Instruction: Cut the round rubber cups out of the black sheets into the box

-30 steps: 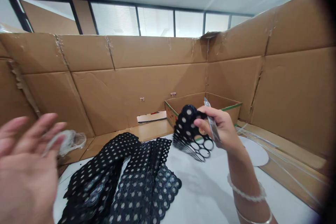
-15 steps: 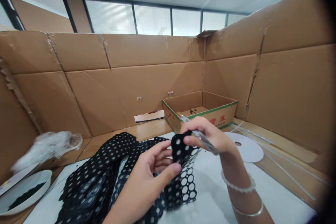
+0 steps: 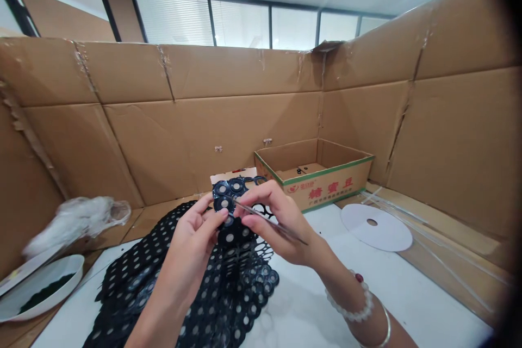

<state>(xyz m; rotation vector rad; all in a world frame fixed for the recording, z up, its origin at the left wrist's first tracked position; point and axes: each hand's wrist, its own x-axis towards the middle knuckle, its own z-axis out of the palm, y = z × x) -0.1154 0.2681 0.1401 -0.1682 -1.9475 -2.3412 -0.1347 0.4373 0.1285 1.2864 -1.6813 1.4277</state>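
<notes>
My left hand (image 3: 194, 240) pinches the upper part of a black perforated sheet (image 3: 231, 196) dotted with small round discs, held up in front of me. My right hand (image 3: 274, 223) holds thin metal tweezers (image 3: 269, 221) with the tip against a disc at the top of that sheet. Both hands are closed in pinches. Below them a pile of several similar black perforated sheets (image 3: 171, 288) lies on the white table top (image 3: 326, 304). My right wrist wears a bead bracelet and a thin bangle.
An open cardboard box (image 3: 322, 174) stands behind the hands. A white paper disc (image 3: 377, 227) lies at the right. At the left are a white dish (image 3: 36, 291) with dark bits and a crumpled plastic bag (image 3: 77, 217). Cardboard walls enclose the table.
My left hand came in from the left and took hold of the sheet. Both hands raised the sheet, and the tweezers' tip moved onto a disc near its top.
</notes>
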